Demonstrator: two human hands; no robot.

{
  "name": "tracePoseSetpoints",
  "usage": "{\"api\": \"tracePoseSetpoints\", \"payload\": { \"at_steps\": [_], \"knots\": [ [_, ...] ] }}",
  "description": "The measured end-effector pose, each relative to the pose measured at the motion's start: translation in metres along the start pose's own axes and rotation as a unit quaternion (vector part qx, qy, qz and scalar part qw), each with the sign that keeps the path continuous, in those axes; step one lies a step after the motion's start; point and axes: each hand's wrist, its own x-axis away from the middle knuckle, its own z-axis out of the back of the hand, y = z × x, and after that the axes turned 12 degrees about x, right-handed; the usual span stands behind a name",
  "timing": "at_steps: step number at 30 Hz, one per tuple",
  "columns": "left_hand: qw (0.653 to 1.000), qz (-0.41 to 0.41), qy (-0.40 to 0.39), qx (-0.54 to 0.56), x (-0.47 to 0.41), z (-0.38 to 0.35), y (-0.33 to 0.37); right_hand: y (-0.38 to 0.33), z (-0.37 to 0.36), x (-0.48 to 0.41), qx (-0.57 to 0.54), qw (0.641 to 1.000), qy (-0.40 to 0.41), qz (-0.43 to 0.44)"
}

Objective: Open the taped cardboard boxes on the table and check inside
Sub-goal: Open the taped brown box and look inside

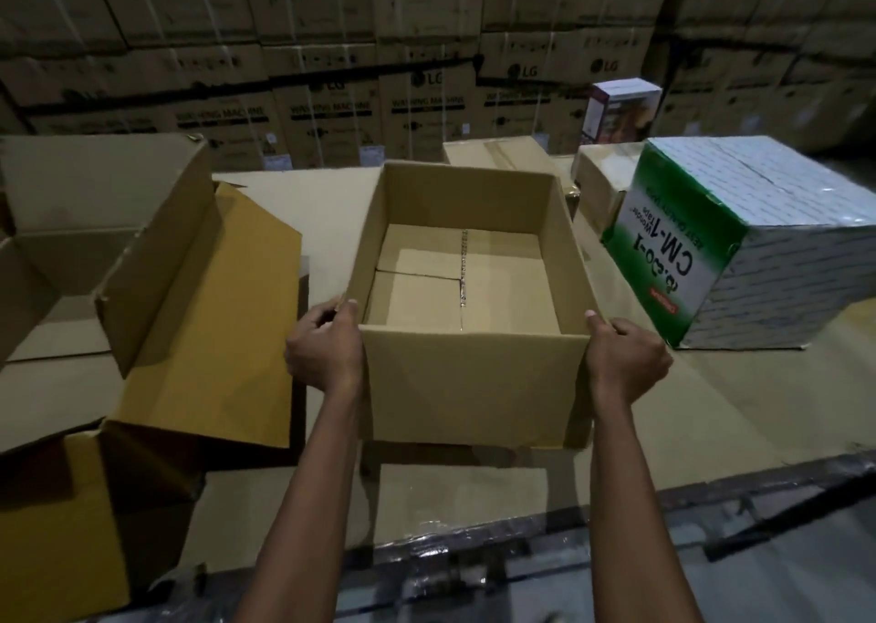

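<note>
Open box point(474, 385) dead ahead at mid-table point(739, 385), near wall square to me. My left hand point(324, 347) grips its near-left corner and my right hand point(625, 362) grips the near-right. Inside I see only bare bottom flaps. The green-and-white carton point(711, 253) sits off to the right, closer to my right hand, so that's probably next.

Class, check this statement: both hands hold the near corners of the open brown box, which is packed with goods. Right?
No. The head view shows the box empty, only its bottom flaps inside. The left hand and right hand do hold its near corners.
</note>
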Motion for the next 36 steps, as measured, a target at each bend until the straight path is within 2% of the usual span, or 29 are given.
{"api": "tracePoseSetpoints", "payload": {
  "at_steps": [4,8,12,16,19,27,36],
  "knots": [
    [0.999,-0.047,-0.014,0.013,-0.025,0.019,0.037,-0.043,0.022,0.025,-0.057,0.998,0.035,0.017],
    [0.997,-0.057,-0.010,0.049,-0.057,0.047,0.076,-0.091,0.037,0.058,-0.128,0.989,0.059,0.048],
    [0.990,-0.069,-0.024,0.120,-0.073,0.086,0.110,-0.134,0.049,0.101,-0.232,0.972,0.039,-0.002],
    [0.987,-0.068,-0.001,0.148,-0.084,0.136,0.132,-0.162,0.056,0.152,-0.295,0.954,0.046,0.035],
    [0.983,-0.075,0.004,0.165,-0.099,0.178,0.152,-0.181,0.068,0.192,-0.318,0.944,0.067,0.052],
    [0.977,-0.102,0.034,0.186,-0.151,0.272,0.196,-0.248,0.083,0.277,-0.373,0.924,0.017,0.083],
    [0.965,-0.131,0.046,0.224,-0.247,0.355,0.234,-0.340,0.057,0.374,-0.385,0.913,0.056,0.118]
  ]
}}
